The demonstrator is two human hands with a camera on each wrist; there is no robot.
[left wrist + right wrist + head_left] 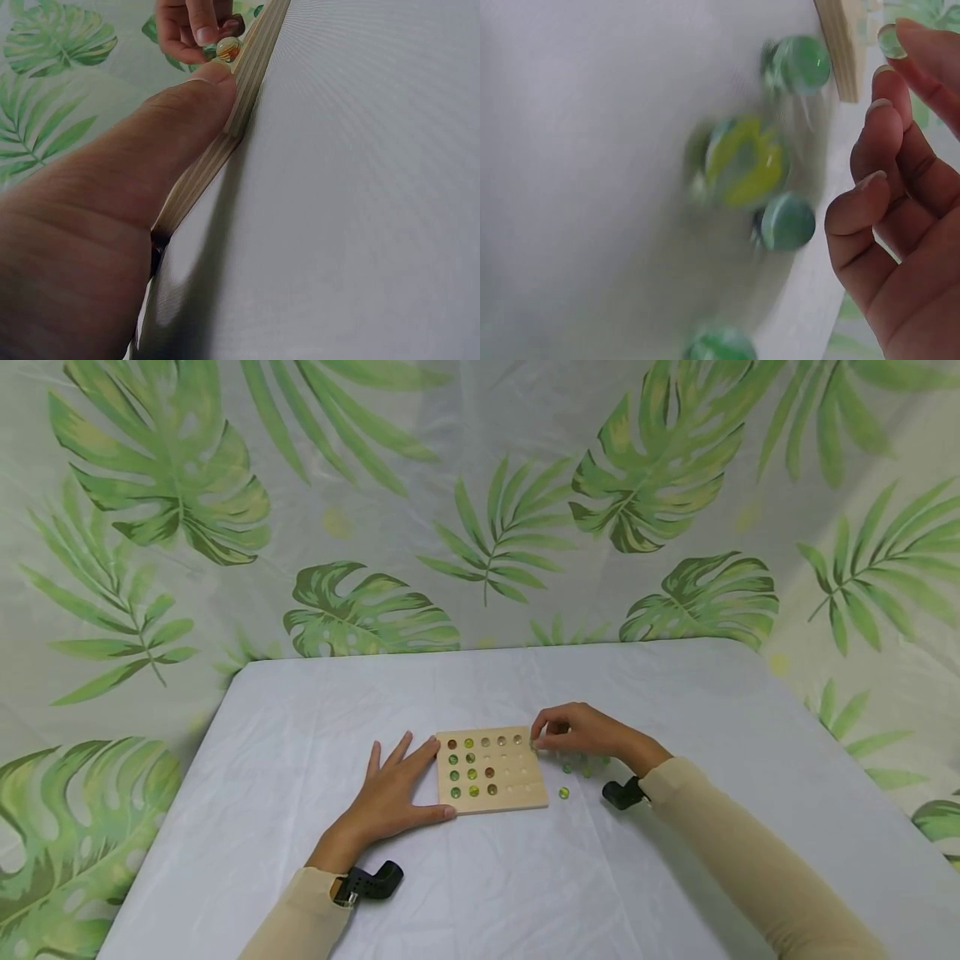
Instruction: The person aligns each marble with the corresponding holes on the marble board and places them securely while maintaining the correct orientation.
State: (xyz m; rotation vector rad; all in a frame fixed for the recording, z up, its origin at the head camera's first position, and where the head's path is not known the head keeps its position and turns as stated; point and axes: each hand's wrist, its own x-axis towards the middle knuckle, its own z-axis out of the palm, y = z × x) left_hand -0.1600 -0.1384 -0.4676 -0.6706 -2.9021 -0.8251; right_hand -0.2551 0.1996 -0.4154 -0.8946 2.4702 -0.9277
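A pale wooden board (pixel 536 792) with rows of round hollows lies on the table, marbles set along its far row and down its left columns. Spread and straight, the fingers of my left hand (pixel 393 789) rest along the board's left edge, thumb at the near corner and a fingertip by the far corner. Over the board's far right corner, my right hand (pixel 581 728) pinches a clear green marble (pixel 892 41) between thumb and finger. Its other fingers curl loosely beneath. An orange-streaked marble (pixel 228 49) shows just past my left thumb in the left wrist view.
Several loose marbles lie right of the board, partly under my right hand; a yellow-green one (pixel 564 792) sits closest to me. White cloth (pixel 510 885) covers the table. Behind it hangs a leaf-patterned curtain (pixel 517 485). A black camera (pixel 378 881) is strapped to my left wrist.
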